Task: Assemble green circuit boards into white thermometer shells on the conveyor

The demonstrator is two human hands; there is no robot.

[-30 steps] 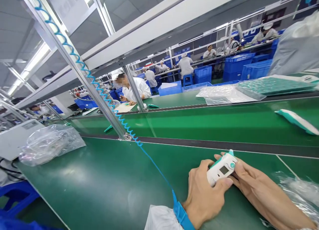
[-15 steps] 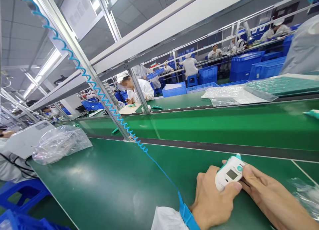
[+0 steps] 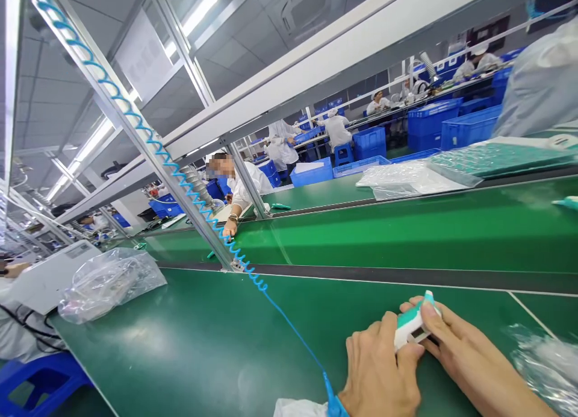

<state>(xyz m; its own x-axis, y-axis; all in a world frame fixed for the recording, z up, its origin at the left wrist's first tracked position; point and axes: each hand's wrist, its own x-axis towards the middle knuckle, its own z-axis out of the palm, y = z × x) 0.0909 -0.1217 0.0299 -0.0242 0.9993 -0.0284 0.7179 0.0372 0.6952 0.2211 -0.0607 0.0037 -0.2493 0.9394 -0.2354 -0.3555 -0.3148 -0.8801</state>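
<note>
A white and teal ear thermometer (image 3: pixel 409 331) is held between both hands above the green bench, its narrow tip pointing away from me. My left hand (image 3: pixel 379 366) grips the lower end, thumb on the near side and fingers behind. My right hand (image 3: pixel 463 344) holds the tip end, its thumb pressed on the body. The thermometer is tilted so that its teal side shows, and the small screen is mostly out of sight. On my left wrist sits a blue strap (image 3: pixel 335 406), joined to a coiled blue cord (image 3: pixel 189 191).
A green conveyor belt (image 3: pixel 361 236) runs beyond the bench (image 3: pixel 217 344). Clear plastic bags (image 3: pixel 115 284) lie at left, another bag (image 3: pixel 548 363) at right. A slanted metal post (image 3: pixel 135 131) stands ahead. Across the belt, a co-worker's hand (image 3: pixel 230 227) reaches over it.
Both hands have tipped the ear thermometer, turning its screen away and its teal side into view. The co-worker across has stretched an arm onto the belt. My view has shifted slightly.
</note>
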